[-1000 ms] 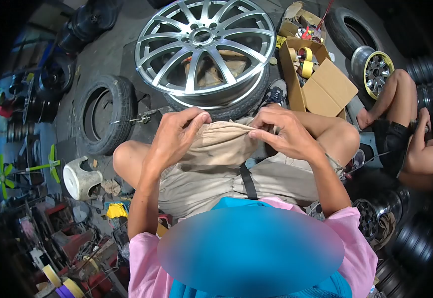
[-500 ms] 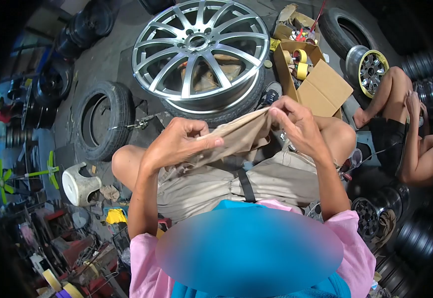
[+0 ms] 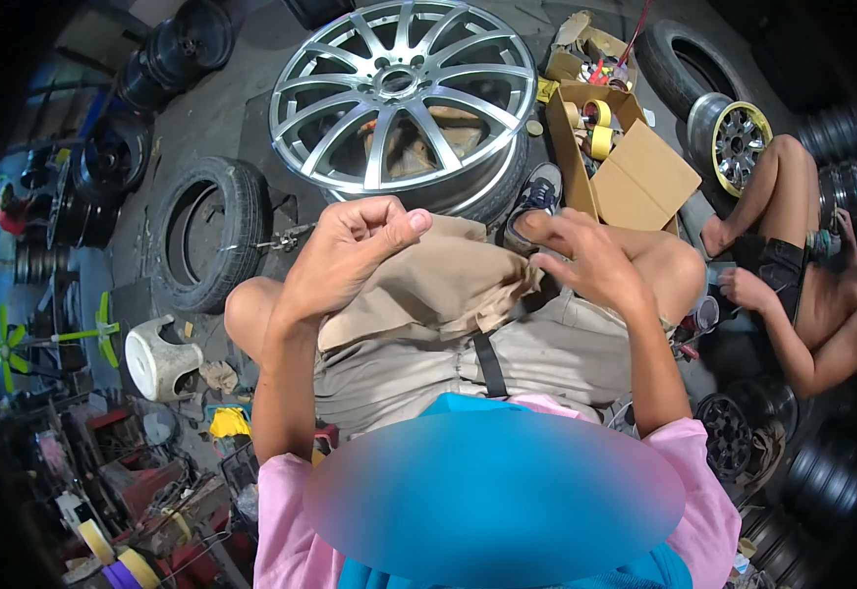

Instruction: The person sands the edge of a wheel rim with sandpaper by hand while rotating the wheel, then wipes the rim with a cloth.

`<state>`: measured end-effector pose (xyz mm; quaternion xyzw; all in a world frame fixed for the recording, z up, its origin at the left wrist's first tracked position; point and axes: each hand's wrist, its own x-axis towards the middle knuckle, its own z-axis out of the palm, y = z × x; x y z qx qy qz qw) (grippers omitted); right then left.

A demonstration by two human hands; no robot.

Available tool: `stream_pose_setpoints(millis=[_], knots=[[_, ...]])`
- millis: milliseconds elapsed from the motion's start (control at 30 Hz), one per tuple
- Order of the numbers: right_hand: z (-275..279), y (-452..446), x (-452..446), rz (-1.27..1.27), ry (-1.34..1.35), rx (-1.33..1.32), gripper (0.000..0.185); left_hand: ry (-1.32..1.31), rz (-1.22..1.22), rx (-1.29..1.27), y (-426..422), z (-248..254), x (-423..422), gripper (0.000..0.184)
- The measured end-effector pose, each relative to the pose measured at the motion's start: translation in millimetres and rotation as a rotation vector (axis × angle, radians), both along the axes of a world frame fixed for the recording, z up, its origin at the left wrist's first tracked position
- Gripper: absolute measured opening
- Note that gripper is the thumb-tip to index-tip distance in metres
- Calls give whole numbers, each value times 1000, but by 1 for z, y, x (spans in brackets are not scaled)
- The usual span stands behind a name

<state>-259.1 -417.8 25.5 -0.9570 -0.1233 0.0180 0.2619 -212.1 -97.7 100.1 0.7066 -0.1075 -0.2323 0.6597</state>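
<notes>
A beige cloth (image 3: 426, 287) hangs in loose folds over my lap. At its upper left corner my left hand (image 3: 361, 245) is closed, the thumb pressed towards curled fingers at the cloth's edge. My right hand (image 3: 590, 263) is beside the cloth's right end with its fingers apart, and the cloth's crumpled end lies free to its left. Beyond both hands, a silver multi-spoke wheel rim (image 3: 374, 165) rests on top of a tyre (image 3: 509, 188).
A cardboard box (image 3: 644, 177) with tape rolls stands right of the rim. Another tyre (image 3: 249, 231) and a white stool (image 3: 158, 361) are on the left. At the right sits another person (image 3: 787, 196) near a yellow-edged rim (image 3: 743, 147).
The cloth was stretched between both hands; its right end has now dropped from my right hand, which has opened. My left hand has risen slightly. The other person's arm has moved outwards.
</notes>
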Motion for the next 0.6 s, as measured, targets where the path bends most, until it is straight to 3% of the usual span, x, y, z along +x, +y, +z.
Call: stream_pose_setpoints(millis=[67,100,167,267,367,433,467,500,567,600], knots=[[17,24,4,222,57,405,28,-10,-5,-27,-5,3,3,39],[36,41,1,298,53,447,31,0,4,-12,-8,6,3,34],[49,65,-8,328,74,473,33,5,18,5,-15,14,1,30],[56,102,-24,312,26,539,35,131,254,-256,-26,12,-3,27],[35,125,-30,90,-380,370,31,64,273,-273,-29,9,-5,28],[27,126,-23,40,-313,501,24,-8,281,-211,-23,8,-2,25],[29,118,-20,74,-161,680,18,-107,266,-49,-17,10,-1,23],[33,111,-19,82,-162,678,18,-203,248,112,-12,11,1,21],[40,97,-14,47,6,911,16,-232,249,159,-2,16,5,30],[43,93,-11,57,19,954,17,-219,93,274,1,26,2,38]])
